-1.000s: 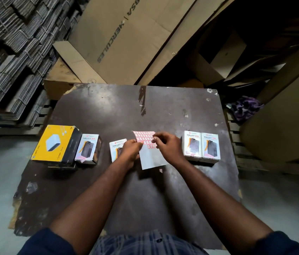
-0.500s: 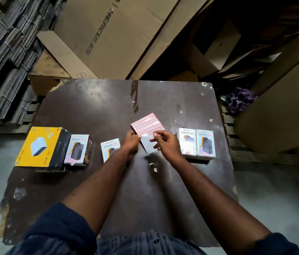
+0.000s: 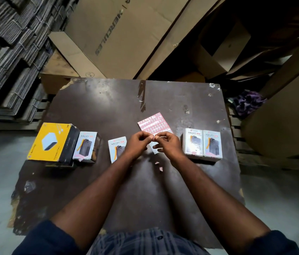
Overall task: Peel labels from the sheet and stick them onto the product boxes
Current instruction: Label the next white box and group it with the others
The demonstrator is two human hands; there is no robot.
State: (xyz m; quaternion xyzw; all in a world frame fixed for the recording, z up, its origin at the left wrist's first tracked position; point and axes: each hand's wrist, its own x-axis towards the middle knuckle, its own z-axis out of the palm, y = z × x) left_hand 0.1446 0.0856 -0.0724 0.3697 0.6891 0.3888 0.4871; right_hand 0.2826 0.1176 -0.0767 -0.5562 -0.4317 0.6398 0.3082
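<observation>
A pink-and-white label sheet (image 3: 153,124) lies on the dark table (image 3: 99,107), its near part hidden under my hands. My left hand (image 3: 136,143) and my right hand (image 3: 168,144) meet fingertip to fingertip above it and pinch a small label (image 3: 152,137) between them. One Halley product box (image 3: 116,150) sits just left of my left hand, partly covered by it. Another Halley box (image 3: 87,146) stands beside a yellow box (image 3: 50,140) at the left. A pair of Halley boxes (image 3: 202,143) stands right of my right hand.
Small paper scraps (image 3: 158,165) lie on the table near my wrists. Large cardboard sheets (image 3: 119,34) lean behind the table. Stacked flat cartons (image 3: 7,52) fill the left; a purple cloth (image 3: 247,103) lies to the right.
My hands have drawn together over the sheet, and their fingertips now pinch a small label. Earlier my left hand held the sheet's edge while my right picked at it.
</observation>
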